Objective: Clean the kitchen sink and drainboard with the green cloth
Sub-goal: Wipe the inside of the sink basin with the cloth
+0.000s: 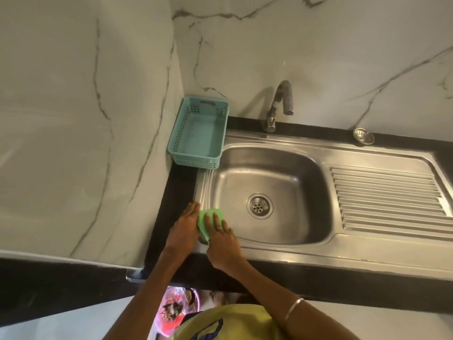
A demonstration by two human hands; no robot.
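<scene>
Two hands, left hand [185, 223] and right hand [220, 238], are pressing the green cloth [210, 218] flat, fingers spread, on the sink [269, 153] rim. Cloth is looking soft, light, likely damp; palm-down grip suits. Drainboard [387, 195] is lying well right of the grip.

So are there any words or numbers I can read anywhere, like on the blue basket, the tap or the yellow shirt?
No readable text in this picture.
Blue basket: no label shows.
Tap: plain metal, no brand shows.
Sink: no marking shows.
Green cloth: plain.
Yellow shirt: a dark blue shape, cut off and too blurred to read as a letter or number.
</scene>
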